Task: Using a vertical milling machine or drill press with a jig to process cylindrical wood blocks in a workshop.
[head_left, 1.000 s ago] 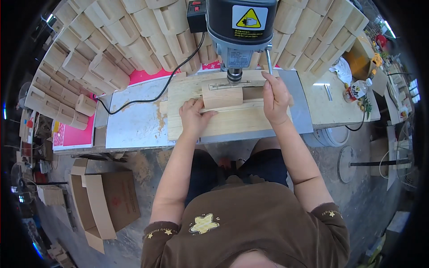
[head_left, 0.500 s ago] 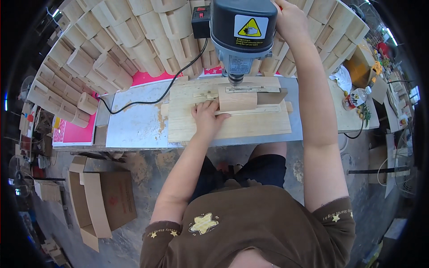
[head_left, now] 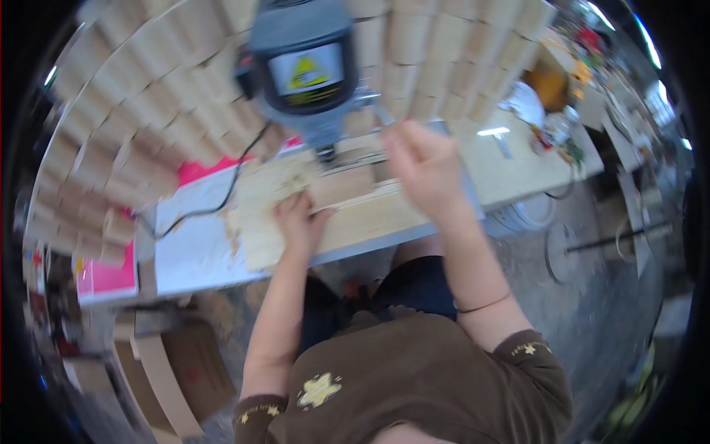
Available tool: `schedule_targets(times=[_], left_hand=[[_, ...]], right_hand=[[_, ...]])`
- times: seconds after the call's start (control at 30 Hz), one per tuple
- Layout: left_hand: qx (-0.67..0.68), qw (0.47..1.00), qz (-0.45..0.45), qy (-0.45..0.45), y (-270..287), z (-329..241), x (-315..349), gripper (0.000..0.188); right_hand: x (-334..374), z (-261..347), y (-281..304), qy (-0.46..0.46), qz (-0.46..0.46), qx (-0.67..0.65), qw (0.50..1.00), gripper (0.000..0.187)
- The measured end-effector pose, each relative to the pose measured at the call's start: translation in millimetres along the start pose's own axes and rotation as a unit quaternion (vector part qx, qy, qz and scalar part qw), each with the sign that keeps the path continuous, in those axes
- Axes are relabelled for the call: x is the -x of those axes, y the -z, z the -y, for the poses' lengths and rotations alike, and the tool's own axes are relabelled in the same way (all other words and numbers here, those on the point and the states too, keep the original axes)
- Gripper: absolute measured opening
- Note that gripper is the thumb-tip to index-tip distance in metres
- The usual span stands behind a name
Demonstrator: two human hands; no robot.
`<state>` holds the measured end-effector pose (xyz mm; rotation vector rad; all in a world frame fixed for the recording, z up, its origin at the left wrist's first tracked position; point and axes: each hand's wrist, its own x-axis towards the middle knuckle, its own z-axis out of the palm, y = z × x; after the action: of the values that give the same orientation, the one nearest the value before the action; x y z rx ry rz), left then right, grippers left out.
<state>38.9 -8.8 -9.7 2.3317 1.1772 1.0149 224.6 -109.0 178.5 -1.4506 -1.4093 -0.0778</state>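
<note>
A blue-grey drill press (head_left: 299, 103) with a dark top stands over the bench. Below its body, the chuck (head_left: 326, 153) points down at a pale wooden block (head_left: 344, 185). The block lies in a jig on a flat wooden board (head_left: 347, 233), against a thin strip along its near side. At the block's left end my left hand (head_left: 298, 226) grips it, thumb along the near edge. My right hand (head_left: 423, 166), smeared by motion, is closed round the end of the press's feed lever (head_left: 381, 111). Whether a bit touches the wood is hard to see.
Stacked wooden cylinders with slots (head_left: 170, 81) wall in the back. A black cable (head_left: 200, 214) crosses the white sheet (head_left: 196, 244) on the left. A bottle (head_left: 558, 126) and a white cloth (head_left: 523, 103) stand at right. An open cardboard box (head_left: 196, 362) sits on the floor.
My right hand has come down and toward me with the lever, from beside the press's top. My left hand stays at the block. The whole view has shifted and tilted.
</note>
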Motion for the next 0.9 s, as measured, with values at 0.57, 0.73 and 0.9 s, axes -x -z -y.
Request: schedule_targets(times=[0.57, 0.73, 0.9], left_hand=[[-0.042, 0.999, 0.010, 0.012, 7.1, -13.9, 0.8, 0.038], [-0.024, 1.000, -0.013, 0.001, 7.5, -7.5, 5.7, 0.040], [-0.026, 0.999, -0.021, 0.013, 6.9, -20.1, -2.4, 0.035]], right_hand=[[30.4, -66.2, -52.1, 0.174, -0.133, -0.066, 0.973, 0.003], [-16.2, -16.4, -17.3, 0.153, -0.123, -0.035, 0.980, 0.024], [-109.8, -5.5, -5.9, 0.037, -0.068, 0.164, 0.983, 0.028]])
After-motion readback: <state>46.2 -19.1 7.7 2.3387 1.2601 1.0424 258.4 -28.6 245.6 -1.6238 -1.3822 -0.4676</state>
